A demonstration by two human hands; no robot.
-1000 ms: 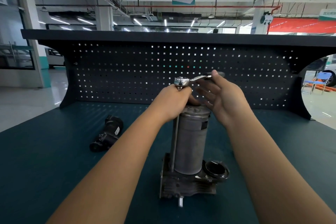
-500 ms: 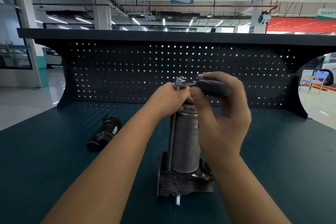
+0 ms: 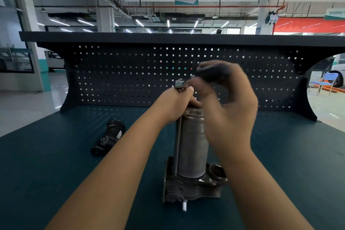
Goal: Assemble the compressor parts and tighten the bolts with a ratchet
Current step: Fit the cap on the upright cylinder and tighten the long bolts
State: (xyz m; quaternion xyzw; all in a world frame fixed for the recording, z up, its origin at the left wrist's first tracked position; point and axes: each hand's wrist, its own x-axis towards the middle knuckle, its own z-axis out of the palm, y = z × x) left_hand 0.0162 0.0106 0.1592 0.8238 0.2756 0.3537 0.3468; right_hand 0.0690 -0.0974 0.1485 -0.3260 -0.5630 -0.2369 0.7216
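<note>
The compressor (image 3: 193,145) stands upright in the middle of the bench (image 3: 56,170). It is a grey cylinder on a dark base. A thin long bolt (image 3: 177,147) runs up the left side of the cylinder, from the base to the top. A short silver pin (image 3: 184,206) sticks out of the base on the near side, and a round dark opening (image 3: 216,172) sits on the base at the right.

The left hand (image 3: 176,103) is at the top of the cylinder. Its fingers are curled tight just under the head of the ratchet (image 3: 180,84), it seems around the lower end of the tool, and the thumb lies on the cylinder top. The hand hides the bolt head, so I cannot tell how the tool sits on it.

The right hand (image 3: 230,104) is blurred. It is raised to the right of the head, and its thumb and fingers are clamped on the black handle of the ratchet. This hand and its forearm cover the right part of the cylinder and a part of the base.

On the bench to the left, well apart from the compressor, a black part (image 3: 109,137) lies on its side. At the far edge stands a dark pegboard (image 3: 121,76). Beyond it, at the far right, there is a blue chair (image 3: 325,82), and at the far left a white car (image 3: 55,59).
</note>
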